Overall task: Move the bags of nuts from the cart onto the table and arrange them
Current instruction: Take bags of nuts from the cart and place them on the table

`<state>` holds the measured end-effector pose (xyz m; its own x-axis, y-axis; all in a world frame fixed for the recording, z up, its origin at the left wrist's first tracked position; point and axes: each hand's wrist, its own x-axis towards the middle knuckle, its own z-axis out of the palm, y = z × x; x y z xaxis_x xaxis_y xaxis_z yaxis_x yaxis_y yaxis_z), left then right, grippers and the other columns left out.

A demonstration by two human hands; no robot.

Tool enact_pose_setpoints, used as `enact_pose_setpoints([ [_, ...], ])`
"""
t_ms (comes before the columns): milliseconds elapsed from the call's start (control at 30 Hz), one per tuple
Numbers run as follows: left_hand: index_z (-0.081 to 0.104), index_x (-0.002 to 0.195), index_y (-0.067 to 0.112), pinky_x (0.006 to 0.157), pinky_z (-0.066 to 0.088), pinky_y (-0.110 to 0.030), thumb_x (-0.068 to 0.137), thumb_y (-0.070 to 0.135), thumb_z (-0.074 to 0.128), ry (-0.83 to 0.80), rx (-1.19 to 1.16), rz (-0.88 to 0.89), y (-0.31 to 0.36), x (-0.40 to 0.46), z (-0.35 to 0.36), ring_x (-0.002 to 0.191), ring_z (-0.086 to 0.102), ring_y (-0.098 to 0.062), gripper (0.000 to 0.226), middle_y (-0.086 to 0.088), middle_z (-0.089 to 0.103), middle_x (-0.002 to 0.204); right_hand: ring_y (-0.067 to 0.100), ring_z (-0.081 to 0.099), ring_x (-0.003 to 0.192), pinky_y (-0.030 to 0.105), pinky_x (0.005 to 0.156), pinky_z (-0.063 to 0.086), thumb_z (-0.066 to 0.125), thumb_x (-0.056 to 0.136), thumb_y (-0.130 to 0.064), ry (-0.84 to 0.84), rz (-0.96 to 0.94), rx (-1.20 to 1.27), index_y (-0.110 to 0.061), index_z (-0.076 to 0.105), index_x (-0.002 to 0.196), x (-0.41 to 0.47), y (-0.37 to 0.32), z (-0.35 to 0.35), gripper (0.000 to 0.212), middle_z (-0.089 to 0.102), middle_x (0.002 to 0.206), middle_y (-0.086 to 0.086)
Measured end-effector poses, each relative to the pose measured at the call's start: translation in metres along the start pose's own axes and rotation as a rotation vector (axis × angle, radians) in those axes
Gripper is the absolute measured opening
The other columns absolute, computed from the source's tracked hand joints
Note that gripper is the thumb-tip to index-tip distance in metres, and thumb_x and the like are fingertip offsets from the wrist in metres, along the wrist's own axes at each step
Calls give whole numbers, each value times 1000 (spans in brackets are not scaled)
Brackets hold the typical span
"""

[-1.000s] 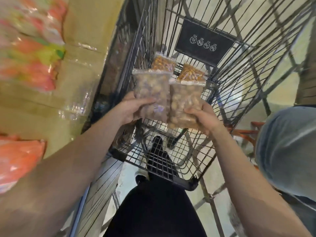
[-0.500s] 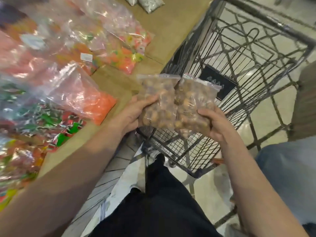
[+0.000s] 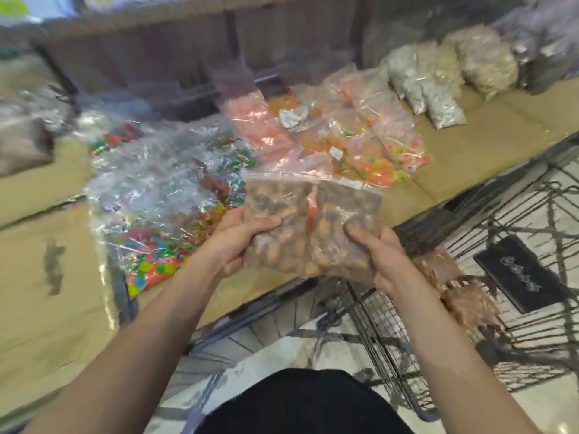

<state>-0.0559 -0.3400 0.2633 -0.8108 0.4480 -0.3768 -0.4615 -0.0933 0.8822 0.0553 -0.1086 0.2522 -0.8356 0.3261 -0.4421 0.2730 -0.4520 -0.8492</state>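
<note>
Head view: the whole picture is smeared by blur, so labels and fine detail cannot be read. The far shelf along the top is only a dark band, and what sits at the left edge is a grey shape I cannot name. The lower part of the cart (image 3: 488, 267) is cut off at the right edge; a black sign (image 3: 520, 274) hangs on its wire side, its markings too small to make out. A pinkish-brown mass (image 3: 454, 286) inside the cart is too blurred to identify.

Two clear bags of brown nuts are held side by side, touching, above the near edge of the table (image 3: 488, 145). The left hand (image 3: 238, 242) grips the left bag of nuts (image 3: 275, 214), thumb curled over its front, fingers behind it. The right hand (image 3: 382, 258) grips the right bag of nuts (image 3: 347, 217) the same way, thumb on the front. Whether the bags rest on the table or hang just over it cannot be told.

On the table behind them lie clear bags of bright mixed sweets (image 3: 163, 195), then bags of orange and yellow sweets (image 3: 369, 142). Farther right stand bags of grey pieces (image 3: 426, 92) and bags of pale beige pieces (image 3: 482, 64), close together
</note>
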Motion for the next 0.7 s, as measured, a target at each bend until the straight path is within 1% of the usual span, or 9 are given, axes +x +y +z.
enact_pose_setpoints([
  [67, 65, 123, 4, 78, 61, -42, 70, 13, 81, 121, -37, 22, 2, -17, -24, 98, 74, -29, 56, -15, 76, 111, 22, 78, 84, 43, 59, 64, 85, 62, -22, -93, 22, -62, -18, 64, 118, 9, -2, 25, 60, 80, 96, 1],
  [100, 66, 122, 5, 77, 60, -42, 70, 14, 81, 177, -56, 31, 0, -27, -34, 97, 74, -29, 55, -14, 76, 110, 22, 78, 84, 43, 60, 64, 84, 63, -19, -146, 33, -85, -19, 63, 115, 12, -1, 36, 56, 80, 95, 1],
  [233, 69, 111, 5, 64, 59, -34, 71, 11, 84, 371, -123, 76, -11, -66, -64, 78, 75, -22, 43, -9, 78, 92, 29, 76, 97, 53, 83, 62, 84, 74, -9, -293, 66, -214, -14, 64, 117, 26, 13, 74, 47, 78, 109, 11],
  [333, 69, 105, 4, 60, 58, -30, 81, 7, 78, 484, -178, 103, -21, -100, -84, 71, 74, -20, 26, -8, 77, 85, 22, 77, 92, 46, 80, 64, 87, 75, -9, -394, 67, -300, -16, 67, 112, 30, 30, 102, 43, 80, 98, 3],
  [400, 67, 112, 1, 62, 59, -32, 81, 10, 79, 501, -211, 115, -25, -123, -98, 76, 74, -24, 34, -12, 76, 92, 20, 77, 95, 41, 84, 62, 91, 72, -11, -447, 45, -381, -18, 67, 110, 25, 40, 126, 45, 81, 96, -2],
  [467, 65, 120, -3, 65, 60, -34, 80, 12, 79, 540, -226, 138, -29, -144, -112, 82, 74, -28, 45, -18, 75, 100, 24, 77, 94, 38, 84, 61, 87, 76, -4, -500, 51, -401, -14, 68, 106, 17, 50, 148, 37, 81, 89, 0],
  [567, 64, 123, -4, 70, 60, -38, 83, 10, 78, 631, -255, 187, -34, -172, -135, 91, 73, -34, 45, -24, 73, 110, 34, 75, 100, 56, 96, 57, 85, 77, -3, -571, 106, -418, -4, 68, 114, 4, 65, 183, 41, 80, 98, 12],
  [600, 64, 123, -4, 71, 60, -38, 82, 10, 79, 654, -277, 203, -36, -180, -145, 94, 73, -34, 47, -24, 72, 113, 34, 76, 99, 58, 98, 56, 86, 77, -4, -602, 107, -442, -4, 69, 112, 0, 68, 195, 40, 80, 97, 11],
  [700, 62, 127, -5, 76, 61, -39, 77, 16, 81, 712, -322, 236, -40, -207, -179, 101, 71, -37, 57, -25, 71, 118, 26, 76, 96, 55, 100, 55, 86, 77, -6, -669, 98, -508, -13, 68, 104, -12, 84, 233, 33, 81, 90, 1],
])
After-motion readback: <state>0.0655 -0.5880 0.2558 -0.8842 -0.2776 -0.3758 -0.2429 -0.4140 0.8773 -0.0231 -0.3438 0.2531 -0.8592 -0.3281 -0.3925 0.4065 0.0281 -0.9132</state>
